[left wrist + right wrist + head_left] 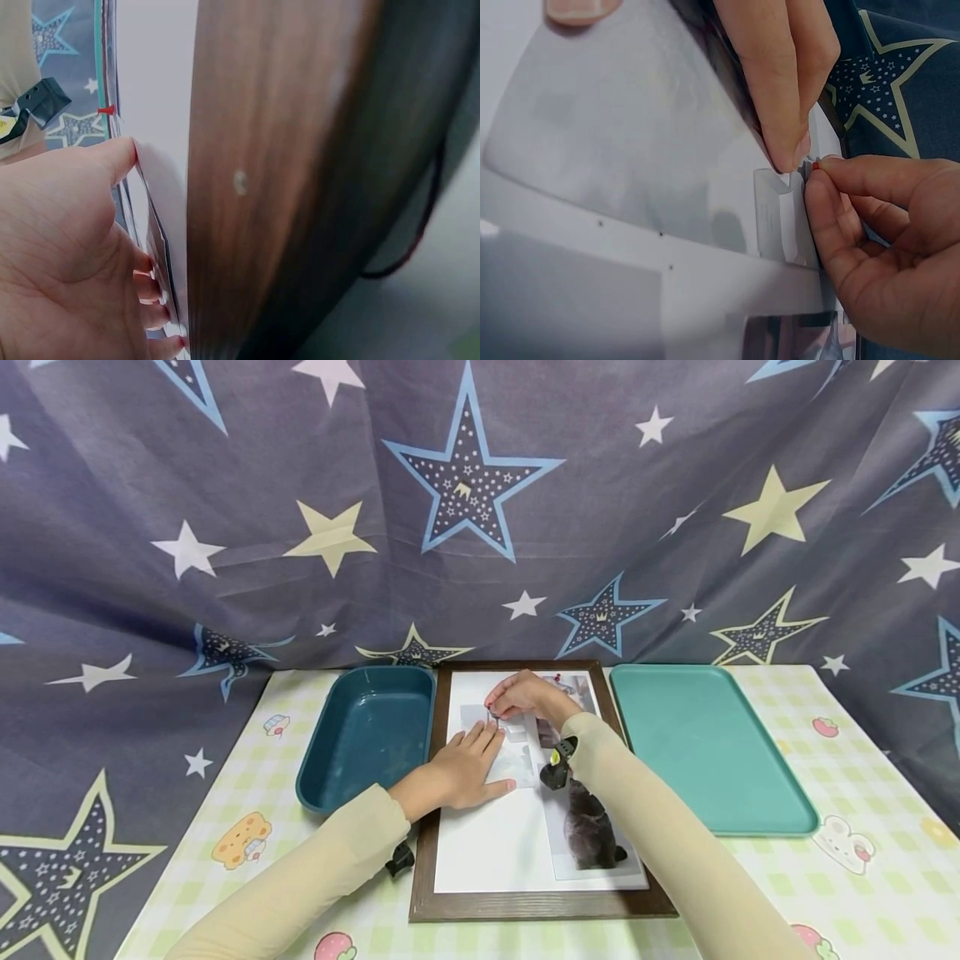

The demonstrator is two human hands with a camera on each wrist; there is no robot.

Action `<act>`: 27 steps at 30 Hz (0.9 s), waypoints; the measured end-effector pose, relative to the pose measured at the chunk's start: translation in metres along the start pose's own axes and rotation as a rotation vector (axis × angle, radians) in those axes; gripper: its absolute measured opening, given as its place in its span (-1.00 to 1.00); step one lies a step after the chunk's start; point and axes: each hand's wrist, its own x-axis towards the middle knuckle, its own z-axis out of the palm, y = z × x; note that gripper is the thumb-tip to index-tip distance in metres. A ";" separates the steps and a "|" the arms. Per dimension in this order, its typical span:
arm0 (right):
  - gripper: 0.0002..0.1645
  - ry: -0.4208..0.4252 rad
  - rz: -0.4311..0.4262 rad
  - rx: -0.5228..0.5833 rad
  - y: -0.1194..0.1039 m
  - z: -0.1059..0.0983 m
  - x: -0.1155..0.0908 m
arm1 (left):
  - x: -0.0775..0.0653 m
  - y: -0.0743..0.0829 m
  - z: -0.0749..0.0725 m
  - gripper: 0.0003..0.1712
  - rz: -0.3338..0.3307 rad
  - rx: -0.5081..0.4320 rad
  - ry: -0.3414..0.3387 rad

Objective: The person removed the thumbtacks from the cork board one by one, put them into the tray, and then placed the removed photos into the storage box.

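A white board (480, 860) in a dark brown wooden frame (540, 907) lies on the table with photos on it. My left hand (467, 768) rests on a pale photo (513, 766) left of the board's middle, fingers extended and pressing it. At that photo's upper part, my right hand (528, 693) pinches a red push pin (815, 166) between thumb and forefinger. The pin's tip is hidden by the fingers. A photo of a grey cat (588, 827) lies on the board's right side, partly beneath my right forearm. Another red push pin (557, 677) stands near the board's top edge.
A deep dark teal tray (307, 777) stands left of the frame. To the right lies a flat turquoise tray (712, 752). A star-patterned curtain (472, 610) hangs behind the table, which has a green checked cloth (262, 893).
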 end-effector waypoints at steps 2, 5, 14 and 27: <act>-0.66 0.001 0.001 0.000 0.000 0.000 0.000 | -0.001 0.001 0.000 0.03 -0.003 0.000 0.000; -0.67 0.005 0.003 -0.008 0.001 0.001 0.000 | -0.001 0.001 0.000 0.03 -0.003 0.000 -0.001; -0.68 0.005 0.008 -0.018 0.000 0.001 0.000 | -0.001 0.001 -0.001 0.04 -0.006 -0.005 -0.005; -0.81 0.003 -0.020 -0.037 0.003 0.000 0.007 | 0.000 0.000 -0.001 0.04 -0.011 -0.009 -0.010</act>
